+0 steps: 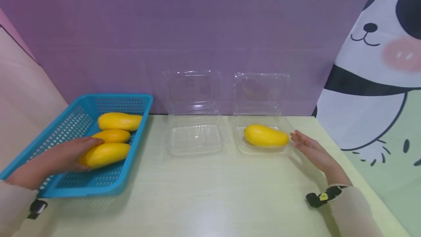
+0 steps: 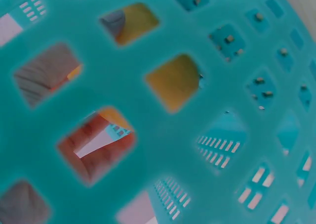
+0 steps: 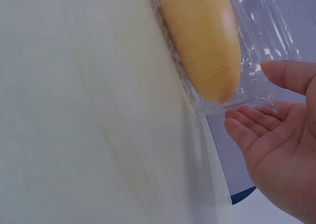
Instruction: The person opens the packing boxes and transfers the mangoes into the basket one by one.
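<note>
Inside the blue basket (image 1: 123, 178), my left hand (image 1: 67, 154) grips the nearest yellow mango (image 1: 108, 155) at its left end. Two more mangoes, a middle one (image 1: 115, 135) and a back one (image 1: 118, 121), lie behind it. The basket's wall (image 2: 163, 130) hides much of that hand in the left wrist view. My right hand (image 1: 310, 150) is held with extended fingers beside the right edge of a clear plastic clamshell box (image 1: 243, 150). In that box lies a single mango (image 3: 205, 41). Whether the fingertips touch the box is unclear.
A second clear clamshell box (image 1: 195, 140) stands with its lid raised between the basket and the right box. Both raised lids stand near the purple backdrop (image 1: 210, 21) at the table's (image 1: 210, 193) rear edge. A panda-print cloth (image 1: 365, 120) hangs at the right.
</note>
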Demonstrator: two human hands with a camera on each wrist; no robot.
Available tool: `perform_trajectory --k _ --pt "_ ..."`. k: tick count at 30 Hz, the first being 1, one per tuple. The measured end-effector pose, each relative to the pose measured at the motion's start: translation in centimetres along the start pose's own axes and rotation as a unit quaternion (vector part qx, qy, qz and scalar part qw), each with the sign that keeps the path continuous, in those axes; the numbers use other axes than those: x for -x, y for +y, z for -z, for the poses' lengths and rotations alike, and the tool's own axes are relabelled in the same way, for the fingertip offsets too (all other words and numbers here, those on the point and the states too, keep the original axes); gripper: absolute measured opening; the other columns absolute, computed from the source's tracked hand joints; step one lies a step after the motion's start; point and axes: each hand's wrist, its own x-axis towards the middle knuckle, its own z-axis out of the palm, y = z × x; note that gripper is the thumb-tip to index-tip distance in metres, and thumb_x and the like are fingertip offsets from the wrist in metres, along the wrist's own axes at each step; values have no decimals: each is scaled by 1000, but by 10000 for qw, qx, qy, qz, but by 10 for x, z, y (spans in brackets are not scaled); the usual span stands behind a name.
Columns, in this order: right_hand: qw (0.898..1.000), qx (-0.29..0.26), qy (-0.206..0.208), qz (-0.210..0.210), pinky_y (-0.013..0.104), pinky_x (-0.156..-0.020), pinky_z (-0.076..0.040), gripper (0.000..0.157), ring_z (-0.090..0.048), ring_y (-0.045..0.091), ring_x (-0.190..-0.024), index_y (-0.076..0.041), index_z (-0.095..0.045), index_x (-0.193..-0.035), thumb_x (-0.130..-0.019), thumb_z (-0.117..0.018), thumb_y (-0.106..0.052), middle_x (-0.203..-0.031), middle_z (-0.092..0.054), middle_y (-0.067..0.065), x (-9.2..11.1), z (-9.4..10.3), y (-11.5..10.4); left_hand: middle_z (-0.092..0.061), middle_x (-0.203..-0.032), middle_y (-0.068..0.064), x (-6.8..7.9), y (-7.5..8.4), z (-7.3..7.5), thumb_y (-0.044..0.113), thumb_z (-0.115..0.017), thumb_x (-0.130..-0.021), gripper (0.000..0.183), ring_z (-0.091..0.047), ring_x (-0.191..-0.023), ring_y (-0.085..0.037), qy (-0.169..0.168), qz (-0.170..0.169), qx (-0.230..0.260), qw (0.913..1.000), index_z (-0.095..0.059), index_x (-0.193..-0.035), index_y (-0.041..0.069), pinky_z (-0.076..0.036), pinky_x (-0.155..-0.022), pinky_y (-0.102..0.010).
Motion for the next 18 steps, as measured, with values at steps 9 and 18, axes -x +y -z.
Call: perform_trajectory --k 9,18 --pt "9999 -36 -37 -108 65 -108 -13 70 -9 49 -138 4 4 -148 -102 -39 -25 -153 -7 29 -2 1 -1 -57 -120 -29 8 -5 4 27 -85 -62 77 -54 -107 -45 -242 60 217 9995 -52 -123 -6 -47 -86 -59" --pt "9999 10 -70 -116 64 -108 -14 69 -11 50 -138 5 3 -148 -102 -39 -26 -153 -8 30 -2 1 -1 -59 -114 -23 14 -3 15 26 -85 -63 77 -56 -102 -40 -621 89 607 9962 -50 -123 -8 -50 -82 -53"
